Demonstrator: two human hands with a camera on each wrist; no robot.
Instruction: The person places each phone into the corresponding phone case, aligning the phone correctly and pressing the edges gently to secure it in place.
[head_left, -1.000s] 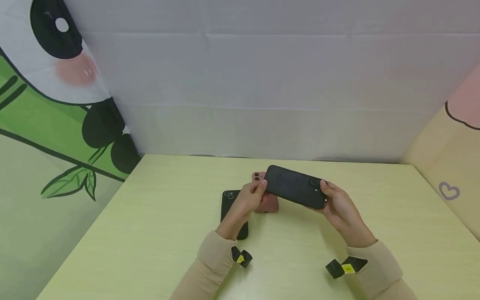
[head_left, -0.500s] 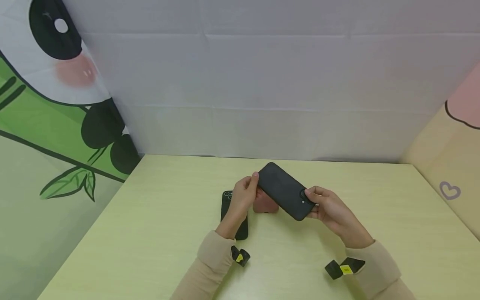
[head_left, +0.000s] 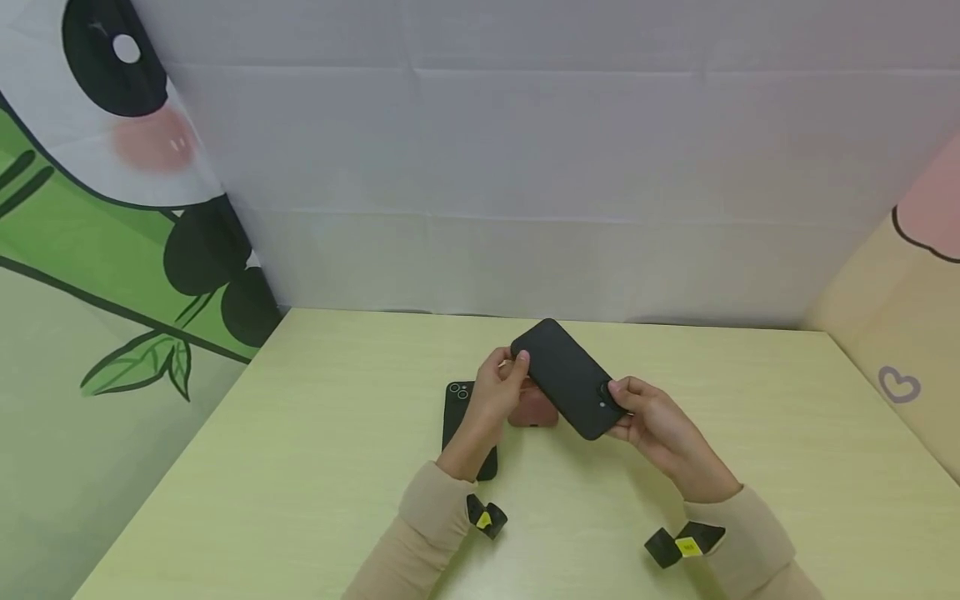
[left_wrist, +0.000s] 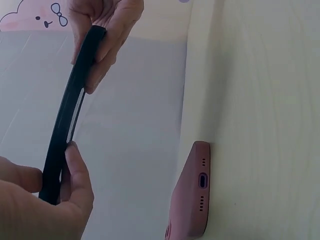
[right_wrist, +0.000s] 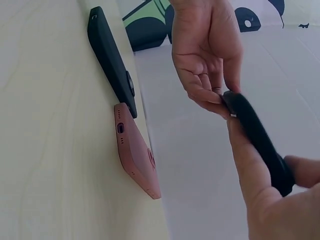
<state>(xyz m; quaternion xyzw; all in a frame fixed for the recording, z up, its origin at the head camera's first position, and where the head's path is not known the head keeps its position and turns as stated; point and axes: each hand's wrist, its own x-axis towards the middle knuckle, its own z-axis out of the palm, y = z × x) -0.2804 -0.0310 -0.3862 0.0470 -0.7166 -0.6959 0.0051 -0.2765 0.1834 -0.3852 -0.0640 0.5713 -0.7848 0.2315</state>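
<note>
Both hands hold a phone in a black case (head_left: 566, 375) above the table, its back and camera toward the head view. My left hand (head_left: 498, 387) pinches the upper left end, thumb on the back. At the lower right end, by the camera, my right hand (head_left: 663, 429) grips it between thumb and fingers. Seen edge-on in the left wrist view, the black-cased phone (left_wrist: 70, 110) shows a pale glint along its front side. A pink phone (head_left: 534, 408) lies beneath it, partly covered. Another black phone (head_left: 455, 408) lies partly behind my left wrist.
The pale wooden table (head_left: 300, 467) ends at a grey cloth backdrop (head_left: 480, 167). Cartoon-printed panels stand at left and right. In the right wrist view, the pink phone (right_wrist: 136, 150) and the other black phone (right_wrist: 110, 60) lie close together, backs up.
The held phone has turned from nearly level to a steep diagonal, its camera end dropping and shifting left with my right hand. My left thumb has come onto its back since half a second ago.
</note>
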